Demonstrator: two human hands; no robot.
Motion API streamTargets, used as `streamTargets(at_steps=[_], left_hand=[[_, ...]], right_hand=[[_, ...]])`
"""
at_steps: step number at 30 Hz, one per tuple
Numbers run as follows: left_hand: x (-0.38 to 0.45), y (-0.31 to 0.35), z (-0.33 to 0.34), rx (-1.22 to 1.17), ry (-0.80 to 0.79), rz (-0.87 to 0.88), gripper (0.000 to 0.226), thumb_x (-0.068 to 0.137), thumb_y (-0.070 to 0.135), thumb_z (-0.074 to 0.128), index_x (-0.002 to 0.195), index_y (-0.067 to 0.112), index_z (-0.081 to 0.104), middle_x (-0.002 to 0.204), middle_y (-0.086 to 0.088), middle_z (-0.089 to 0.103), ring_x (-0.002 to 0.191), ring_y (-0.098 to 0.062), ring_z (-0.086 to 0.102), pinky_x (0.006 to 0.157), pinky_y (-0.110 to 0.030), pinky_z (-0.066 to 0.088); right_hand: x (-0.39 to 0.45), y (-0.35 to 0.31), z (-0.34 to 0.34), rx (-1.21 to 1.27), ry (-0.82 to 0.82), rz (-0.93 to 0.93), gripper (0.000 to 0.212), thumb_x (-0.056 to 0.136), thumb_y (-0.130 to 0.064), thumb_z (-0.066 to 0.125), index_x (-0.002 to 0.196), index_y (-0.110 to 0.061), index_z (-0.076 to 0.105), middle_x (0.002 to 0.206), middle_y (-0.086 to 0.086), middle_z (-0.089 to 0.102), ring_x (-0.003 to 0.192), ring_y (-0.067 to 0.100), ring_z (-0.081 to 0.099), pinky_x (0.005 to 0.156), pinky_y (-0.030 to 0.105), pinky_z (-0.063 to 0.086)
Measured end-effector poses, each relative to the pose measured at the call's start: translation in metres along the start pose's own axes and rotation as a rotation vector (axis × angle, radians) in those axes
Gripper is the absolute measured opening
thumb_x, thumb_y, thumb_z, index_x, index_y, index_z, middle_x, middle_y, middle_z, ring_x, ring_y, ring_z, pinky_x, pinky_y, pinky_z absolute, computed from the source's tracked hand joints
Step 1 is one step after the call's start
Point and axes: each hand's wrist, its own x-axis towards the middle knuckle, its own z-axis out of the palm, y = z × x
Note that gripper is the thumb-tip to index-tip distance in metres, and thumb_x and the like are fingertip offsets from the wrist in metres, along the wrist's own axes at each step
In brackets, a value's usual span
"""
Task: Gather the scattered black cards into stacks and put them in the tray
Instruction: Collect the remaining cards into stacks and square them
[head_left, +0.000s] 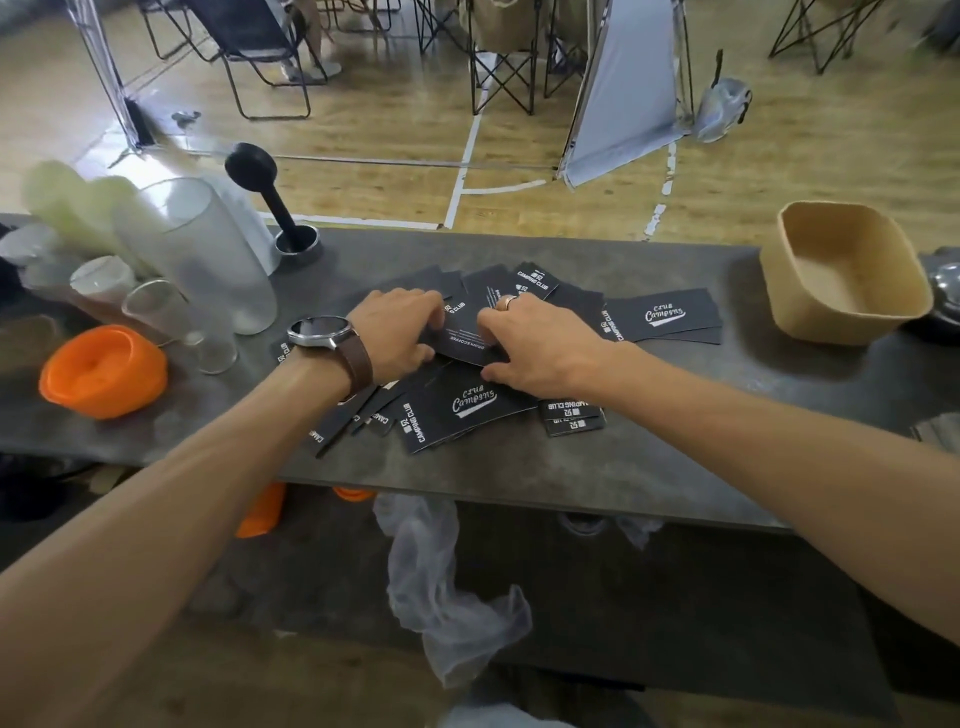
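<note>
Reaching in from the near edge, the left hand and right hand meet at the middle of the grey table, fingers of both curled onto one black card atop the scattered black cards. More cards fan out toward two o'clock, well short of the tan tray; an orange lid lies at nine o'clock, clear cups at ten
</note>
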Motion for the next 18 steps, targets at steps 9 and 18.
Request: streamTargets(at_steps=[9,18], left_hand=[[-0.002,0.021,-0.013,0.006,0.241,0.251,0.015,0.090,0.023,0.061,0.102,0.021,0.069,0.095,0.001,0.070,0.094,-0.026,0.062,0.083,-0.039,0.044],[0.016,0.138,-0.026,-0.022,0.468,0.468,0.012,0.093,0.024,0.055,0.088,0.017,0.064,0.080,0.002,0.066,0.075,-0.024,0.058,0.072,-0.036,0.040]], right_hand=[[-0.028,0.042,-0.026,0.410,-0.046,0.110,0.030,0.084,-0.037,0.075,0.105,-0.021,0.062,0.104,-0.005,0.061,0.096,0.013,0.057,0.086,0.028,0.047],[-0.102,0.087,-0.040,-0.033,0.013,0.192,0.012,0.098,-0.034,0.049,0.103,-0.024,0.051,0.092,0.000,0.060,0.087,0.030,0.059,0.066,0.038,0.041]])
